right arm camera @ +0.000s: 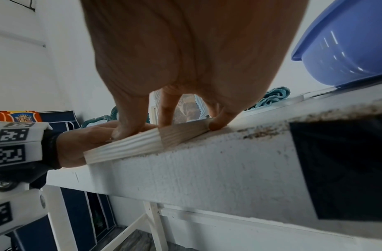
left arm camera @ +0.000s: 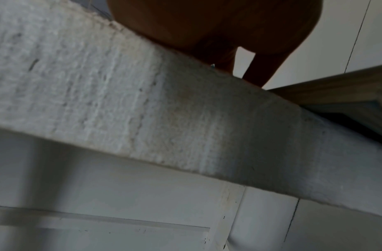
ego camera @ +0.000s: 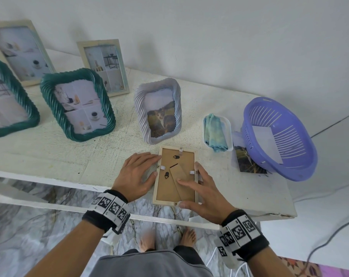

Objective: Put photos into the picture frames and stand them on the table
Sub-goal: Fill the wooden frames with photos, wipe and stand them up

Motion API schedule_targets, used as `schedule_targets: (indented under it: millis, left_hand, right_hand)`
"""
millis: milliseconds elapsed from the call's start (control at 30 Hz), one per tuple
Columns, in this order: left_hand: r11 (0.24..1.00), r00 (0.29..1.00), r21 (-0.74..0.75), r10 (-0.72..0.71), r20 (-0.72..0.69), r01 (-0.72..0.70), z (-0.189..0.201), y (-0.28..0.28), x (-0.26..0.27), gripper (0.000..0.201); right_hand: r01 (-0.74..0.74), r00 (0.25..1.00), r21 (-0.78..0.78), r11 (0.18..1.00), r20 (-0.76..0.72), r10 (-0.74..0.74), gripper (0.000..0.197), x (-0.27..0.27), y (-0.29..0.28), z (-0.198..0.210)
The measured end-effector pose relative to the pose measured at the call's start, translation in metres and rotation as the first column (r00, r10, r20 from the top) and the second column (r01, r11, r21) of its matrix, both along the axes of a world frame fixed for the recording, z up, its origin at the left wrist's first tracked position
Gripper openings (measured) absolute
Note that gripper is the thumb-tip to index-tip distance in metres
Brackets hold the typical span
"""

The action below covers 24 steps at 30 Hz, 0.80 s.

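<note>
A wooden frame (ego camera: 175,176) lies face down near the front edge of the table (ego camera: 69,152). It sits between the two hands. The left hand (ego camera: 136,175) lies flat beside it, fingers straight, touching the frame's left edge. The right hand (ego camera: 204,191) spreads over the right side, with straight fingers pressing on the brown back and its stand (ego camera: 178,174). Neither hand grips anything. No writing can be read on the frame.
</note>
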<state>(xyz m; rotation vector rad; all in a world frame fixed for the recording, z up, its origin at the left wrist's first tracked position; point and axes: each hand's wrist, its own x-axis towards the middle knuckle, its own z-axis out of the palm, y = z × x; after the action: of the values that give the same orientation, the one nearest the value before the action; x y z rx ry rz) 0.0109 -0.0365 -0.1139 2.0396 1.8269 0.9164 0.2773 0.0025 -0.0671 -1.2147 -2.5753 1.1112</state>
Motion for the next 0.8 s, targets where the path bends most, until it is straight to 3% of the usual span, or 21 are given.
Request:
schedule_targets:
  millis: [467,567,633,700,800]
  left_hand:
    - [0.999,1.0,-0.033,0.013,-0.005,-0.013,0.004,-0.001,0.001,0.051]
    - [0.997,0.998,-0.073,0.017,0.065,-0.013,0.009,-0.003,0.006,0.052]
    - [0.993,0.981,-0.116,0.032,0.193,-0.01,0.018,-0.006,0.015,0.051]
    - [0.98,0.905,-0.197,0.09,0.415,-0.007,0.034,-0.007,0.025,0.043]
    - [0.957,0.69,-0.283,0.247,0.68,-0.063,0.057,-0.005,0.035,0.028]
  right_hand:
    - [0.129,0.991,0.064,0.99,0.032,-0.131,0.046,-0.015,-0.002,0.006]
    - [0.149,0.987,0.058,0.987,0.043,-0.152,0.039,-0.016,-0.005,0.009]
    - [0.172,0.983,0.049,0.984,0.053,-0.174,0.042,-0.019,-0.008,0.011]
    - [0.206,0.977,0.033,0.978,0.052,-0.208,0.051,-0.023,-0.011,0.015]
    - [0.262,0.965,-0.058,0.963,-0.005,-0.263,0.064,-0.027,-0.012,0.023]
